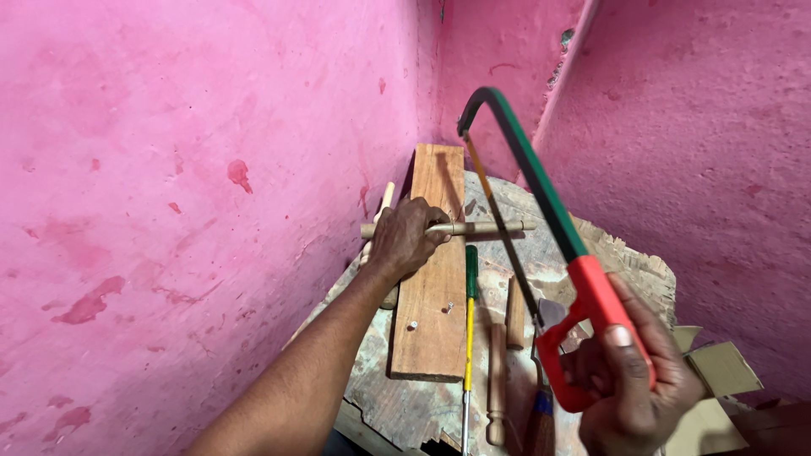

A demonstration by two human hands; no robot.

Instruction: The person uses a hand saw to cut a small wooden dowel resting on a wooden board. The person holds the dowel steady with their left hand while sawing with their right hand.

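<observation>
Left hand (405, 238) pins one dowel (473, 226) across one plank (432, 295), right hand (629, 380) grips one hacksaw (541, 194), blade on dowel; rough wooden surface (591, 245), pink walls (186, 169).

Left hand (405, 239) reaches far forward, arm straight, fingers curled down; right hand (629, 384) fisted near the body.

A thin, pale wooden dowel (473, 226) lies crosswise over a plank (435, 270) near the plank's far end, its ends overhanging both long edges. The reddish-brown plank runs lengthwise on a rough stump (608, 253), along its left edge. A hacksaw (541, 219) with green frame and red handle slants down, blade touching the dowel just right of the plank.
</observation>
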